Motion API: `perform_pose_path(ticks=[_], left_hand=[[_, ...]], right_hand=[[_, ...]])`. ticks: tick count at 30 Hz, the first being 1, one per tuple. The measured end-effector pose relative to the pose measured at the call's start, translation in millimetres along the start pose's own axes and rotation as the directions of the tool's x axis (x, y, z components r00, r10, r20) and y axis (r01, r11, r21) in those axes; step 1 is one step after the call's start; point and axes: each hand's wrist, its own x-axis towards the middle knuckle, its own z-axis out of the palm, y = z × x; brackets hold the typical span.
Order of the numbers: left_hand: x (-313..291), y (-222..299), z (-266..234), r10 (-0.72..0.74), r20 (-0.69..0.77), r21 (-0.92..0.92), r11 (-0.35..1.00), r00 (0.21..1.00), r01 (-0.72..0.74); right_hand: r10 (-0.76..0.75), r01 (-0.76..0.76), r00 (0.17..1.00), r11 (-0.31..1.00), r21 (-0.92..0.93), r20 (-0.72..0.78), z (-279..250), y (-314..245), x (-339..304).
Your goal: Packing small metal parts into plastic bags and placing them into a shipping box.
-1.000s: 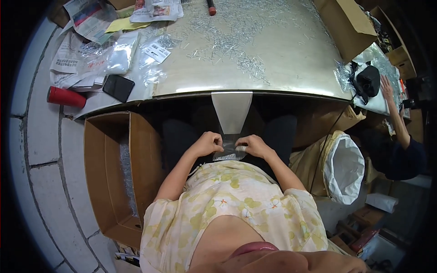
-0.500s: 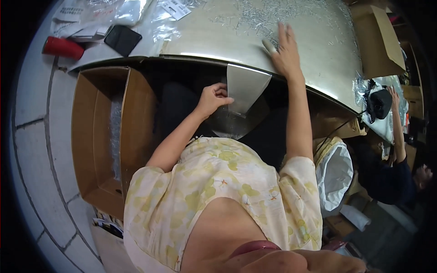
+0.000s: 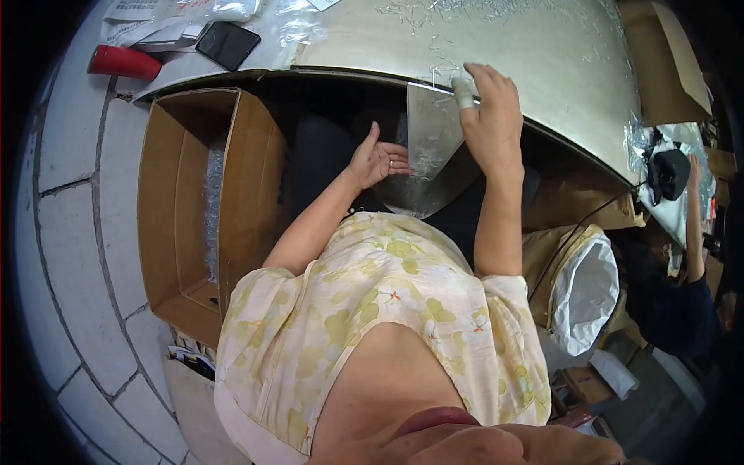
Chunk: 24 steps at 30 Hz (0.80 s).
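Observation:
My right hand (image 3: 494,116) is at the table's near edge, palm down, its fingers apart and slightly bent. A pale cover sits on its thumb. Beside that thumb, a few thin bent metal wire pieces (image 3: 443,74) lie at the edge above a grey sheet-metal chute (image 3: 435,116). More small wire pieces show lower in the chute, where they blur. My left hand (image 3: 380,159) is open beside the chute, thumb up and palm showing, with a ring on one finger. It holds nothing that I can see. The lower end of the chute is partly hard to make out.
Loose wire pieces (image 3: 434,11) are scattered over the metal-topped table (image 3: 364,54). A tall cardboard box (image 3: 252,186) stands left, a white-lined sack (image 3: 585,294) right. A phone (image 3: 228,46) and red cylinder (image 3: 124,62) lie at the far left. Another person's arm (image 3: 694,217) shows at right.
My right hand has come back from the tabletop to the near edge, and wire pieces now lie at the chute's mouth. My left hand has let go of the chute's side and opened.

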Motion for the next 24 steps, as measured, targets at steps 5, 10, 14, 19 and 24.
perform_pose_path(ticks=[5,10,14,19,24], left_hand=[[16.3,-17.5,-16.4,-0.045,-0.011,-0.018,0.999,0.999,0.045],[12.7,-12.5,64.7,-0.03,0.03,-0.088,0.996,0.999,0.033],[3.3,-19.6,73.7,0.097,0.014,0.437,0.895,0.995,-0.094],[7.1,-25.9,76.1,0.137,-0.173,0.572,0.82,0.975,-0.014],[1.3,-21.9,64.2,0.026,-0.17,0.579,0.811,0.985,0.078]], right_hand=[[0.004,-0.011,0.998,0.995,0.103,0.063,-1.4,3.0,-7.3],[0.098,-0.12,0.987,0.977,0.174,0.126,-6.5,16.7,-36.6],[0.099,-0.127,0.985,0.971,0.202,0.14,-1.4,17.2,-26.5],[-0.024,0.012,0.995,0.992,0.122,0.097,42.6,5.8,30.0],[-0.196,0.269,0.949,0.911,-0.312,0.245,96.9,27.4,69.0]])
